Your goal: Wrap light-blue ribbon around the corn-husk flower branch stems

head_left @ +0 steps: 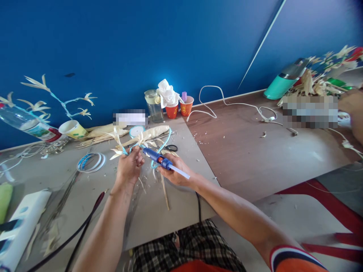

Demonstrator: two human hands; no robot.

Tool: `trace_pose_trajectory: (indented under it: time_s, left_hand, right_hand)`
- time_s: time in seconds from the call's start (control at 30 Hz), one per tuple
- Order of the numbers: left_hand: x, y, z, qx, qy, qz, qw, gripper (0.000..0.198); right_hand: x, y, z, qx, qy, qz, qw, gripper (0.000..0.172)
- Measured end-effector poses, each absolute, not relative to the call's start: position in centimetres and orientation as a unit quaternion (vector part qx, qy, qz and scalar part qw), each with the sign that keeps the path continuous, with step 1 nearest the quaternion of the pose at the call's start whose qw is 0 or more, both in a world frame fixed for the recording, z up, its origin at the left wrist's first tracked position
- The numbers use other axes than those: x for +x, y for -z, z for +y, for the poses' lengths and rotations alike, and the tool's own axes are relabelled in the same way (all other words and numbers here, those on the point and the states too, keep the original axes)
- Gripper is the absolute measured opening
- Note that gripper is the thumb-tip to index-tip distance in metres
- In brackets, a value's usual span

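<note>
My right hand [176,168] is wrapped round a blue glue gun [155,156], with a pale glue stick [180,171] jutting from its back end. The gun's nozzle points left, toward my left hand [132,164]. In the fingers of that hand is a flower stem [124,152] wrapped in light blue tape, with cream husk petals at its end. Whether the nozzle touches the stem I cannot tell. Behind my hands lie pale dried husks [154,132] and a round white spool [137,131]. A loop of light blue tape [167,140] curves beside the gun.
Left are rolls of tape [90,162], a power strip [24,226], a paper cup [73,129] and a tilted bottle [42,126] near finished flower stems. A glass jar [154,107] and red cups [186,106] line the wall. A white cable [241,104] crosses the right table; another person's hand [351,109] shows far right.
</note>
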State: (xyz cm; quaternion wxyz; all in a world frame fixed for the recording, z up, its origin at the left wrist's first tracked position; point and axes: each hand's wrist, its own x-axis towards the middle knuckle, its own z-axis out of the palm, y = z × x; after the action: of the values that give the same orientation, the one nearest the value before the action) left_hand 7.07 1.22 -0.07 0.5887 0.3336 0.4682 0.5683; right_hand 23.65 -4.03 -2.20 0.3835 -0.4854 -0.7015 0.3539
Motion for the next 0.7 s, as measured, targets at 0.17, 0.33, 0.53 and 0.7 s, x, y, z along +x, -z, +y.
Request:
trace_pose_trajectory:
  time_s: [0.17, 0.33, 0.53, 0.7]
  left_hand:
    - [7.2, 0.08, 1.16, 0.345, -0.566, 0.469, 0.584, 0.034]
    - [6.91, 0.39, 1.32, 0.346, -0.567, 0.465, 0.586, 0.029]
    - [6.91, 0.26, 1.25, 0.346, -0.562, 0.465, 0.59, 0.031]
    - [7.07, 0.13, 1.14, 0.347, -0.566, 0.462, 0.588, 0.031]
  right_hand:
    - [23.48, 2.0, -3.9, -0.498, -0.356, -0.683, 0.397, 0.015]
    - [23.5, 2.16, -4.01, -0.496, -0.355, -0.696, 0.379, 0.017]
    - [23.65, 2.18, -3.99, -0.49, -0.36, -0.698, 0.379, 0.018]
    - [23.68, 1.85, -4.03, -0.498, -0.356, -0.691, 0.386, 0.02]
